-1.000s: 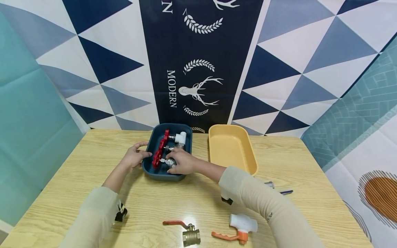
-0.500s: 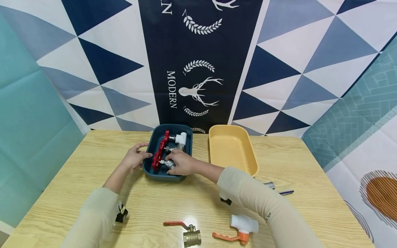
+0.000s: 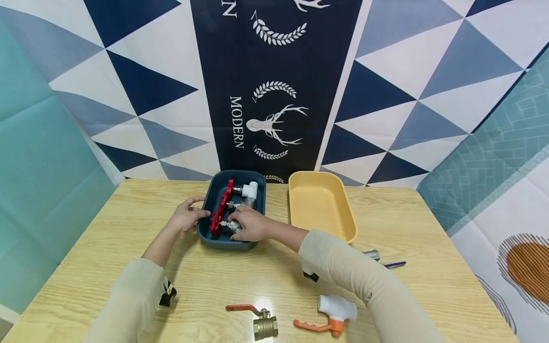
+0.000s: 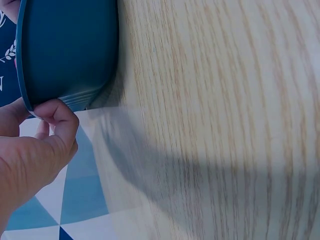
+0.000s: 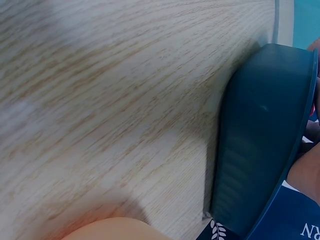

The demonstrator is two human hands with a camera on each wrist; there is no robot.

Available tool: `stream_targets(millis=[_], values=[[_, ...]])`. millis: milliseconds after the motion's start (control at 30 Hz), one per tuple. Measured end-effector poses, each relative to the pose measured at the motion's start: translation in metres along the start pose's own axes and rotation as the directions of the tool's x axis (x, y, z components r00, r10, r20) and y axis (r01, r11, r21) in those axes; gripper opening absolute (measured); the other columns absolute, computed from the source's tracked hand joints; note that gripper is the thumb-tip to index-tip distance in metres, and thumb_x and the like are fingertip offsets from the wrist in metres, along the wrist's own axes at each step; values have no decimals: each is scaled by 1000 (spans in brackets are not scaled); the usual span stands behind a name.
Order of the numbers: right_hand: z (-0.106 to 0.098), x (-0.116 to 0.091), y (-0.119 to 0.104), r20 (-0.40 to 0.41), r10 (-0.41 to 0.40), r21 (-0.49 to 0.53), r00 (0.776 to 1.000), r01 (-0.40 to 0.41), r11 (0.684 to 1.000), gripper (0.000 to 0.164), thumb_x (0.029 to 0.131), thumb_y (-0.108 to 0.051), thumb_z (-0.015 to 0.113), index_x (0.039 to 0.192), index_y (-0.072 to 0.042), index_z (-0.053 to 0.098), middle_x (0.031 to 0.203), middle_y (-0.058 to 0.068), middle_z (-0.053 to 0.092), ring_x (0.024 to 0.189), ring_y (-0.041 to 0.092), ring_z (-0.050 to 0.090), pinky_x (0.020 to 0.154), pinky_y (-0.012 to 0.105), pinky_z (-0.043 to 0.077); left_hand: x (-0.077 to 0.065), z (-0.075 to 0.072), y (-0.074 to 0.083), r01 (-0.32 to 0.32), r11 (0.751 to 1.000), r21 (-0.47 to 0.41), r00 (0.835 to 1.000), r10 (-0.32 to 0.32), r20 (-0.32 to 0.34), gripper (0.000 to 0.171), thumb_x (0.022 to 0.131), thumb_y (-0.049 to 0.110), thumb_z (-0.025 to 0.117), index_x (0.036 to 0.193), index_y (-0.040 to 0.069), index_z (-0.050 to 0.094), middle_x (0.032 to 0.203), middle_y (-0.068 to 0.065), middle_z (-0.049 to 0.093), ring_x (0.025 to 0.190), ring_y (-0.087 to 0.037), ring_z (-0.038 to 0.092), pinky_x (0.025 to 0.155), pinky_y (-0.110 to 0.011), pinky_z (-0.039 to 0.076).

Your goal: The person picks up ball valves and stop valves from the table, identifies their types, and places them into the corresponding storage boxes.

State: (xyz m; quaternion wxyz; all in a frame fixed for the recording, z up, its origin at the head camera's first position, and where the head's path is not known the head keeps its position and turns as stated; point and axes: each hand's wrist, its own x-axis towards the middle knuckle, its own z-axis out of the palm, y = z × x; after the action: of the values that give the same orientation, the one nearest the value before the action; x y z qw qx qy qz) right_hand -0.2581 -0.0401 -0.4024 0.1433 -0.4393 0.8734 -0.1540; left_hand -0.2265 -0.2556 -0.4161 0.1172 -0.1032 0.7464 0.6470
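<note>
In the head view, a dark blue bin point(image 3: 227, 246) holds several valves with red handwheels point(image 3: 222, 206) along their left side. My left hand point(image 3: 185, 218) pinches the bin's left rim; the left wrist view shows the fingers of this hand point(image 4: 37, 155) curled at the rim. Inside the bin, my right hand point(image 3: 250, 224) grips the nearest valve, a metal handwheel valve point(image 3: 233, 225), by its body. Behind it lie another metal valve point(image 3: 235, 206), partly covered by the hand, and a white-bodied valve point(image 3: 250, 189). In the right wrist view, the bin's wall point(image 5: 260, 130) hides most of that hand.
A yellow bin point(image 3: 319, 205) stands right of the blue one. Near the front edge lie a brass ball valve point(image 3: 265, 327) with a red lever and a white ball valve point(image 3: 338, 307) with an orange lever. A grey metal piece point(image 3: 372, 254) and a dark blue stick-like thing point(image 3: 395, 264) show beyond the right sleeve.
</note>
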Motion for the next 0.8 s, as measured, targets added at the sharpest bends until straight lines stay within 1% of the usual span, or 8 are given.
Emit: stream_targets(millis=[167, 300, 500, 600, 700, 800], values=[[0, 2, 0, 8, 3, -9, 1000, -2, 1000, 47, 85, -28, 69, 124, -5, 58, 119, 8, 57, 107, 17, 50, 90, 28, 44, 1, -1, 0, 2, 1000, -6, 1000, -2, 1, 58, 92, 7, 55, 144, 6, 29, 95, -5, 59, 66, -7, 62, 54, -24, 52], [0, 5, 0, 20, 12, -24, 1000, -11, 1000, 47, 85, -29, 68, 125, -6, 57, 119, 7, 56, 106, 16, 49, 89, 27, 44, 1, -1, 0, 5, 1000, -13, 1000, -5, -1, 59, 91, 7, 56, 144, 6, 29, 93, -3, 59, 67, -7, 62, 56, -25, 53], [1, 6, -1, 41, 25, -33, 999, -24, 999, 47, 86, -30, 68, 126, -8, 57, 119, 6, 55, 102, 16, 49, 85, 27, 43, 3, -1, -2, 4, 1000, -12, 1000, -4, -2, 58, 91, 6, 56, 143, 6, 29, 93, -3, 60, 67, -8, 62, 56, -25, 53], [2, 7, -1, 46, 28, -37, 999, -27, 999, 47, 86, -30, 68, 126, -8, 57, 118, 6, 55, 101, 15, 49, 85, 27, 43, 4, -1, -3, 2, 1000, -14, 1000, -2, -1, 58, 91, 6, 56, 143, 6, 30, 92, -2, 60, 67, -8, 62, 56, -26, 53], [2, 8, -1, 45, 25, -46, 999, -23, 999, 47, 85, -30, 68, 126, -9, 57, 117, 5, 55, 100, 14, 49, 86, 26, 42, 4, -1, -4, 4, 1000, -15, 1000, -5, -5, 57, 91, 6, 56, 142, 6, 31, 90, 0, 59, 67, -8, 62, 58, -26, 54], [2, 9, -2, 45, 20, -52, 999, -18, 998, 47, 86, -30, 68, 126, -9, 57, 116, 5, 55, 97, 14, 50, 84, 26, 43, 5, -1, -4, 4, 1000, -15, 1000, -4, -7, 56, 92, 6, 55, 142, 6, 31, 90, 1, 58, 68, -7, 62, 59, -26, 54]])
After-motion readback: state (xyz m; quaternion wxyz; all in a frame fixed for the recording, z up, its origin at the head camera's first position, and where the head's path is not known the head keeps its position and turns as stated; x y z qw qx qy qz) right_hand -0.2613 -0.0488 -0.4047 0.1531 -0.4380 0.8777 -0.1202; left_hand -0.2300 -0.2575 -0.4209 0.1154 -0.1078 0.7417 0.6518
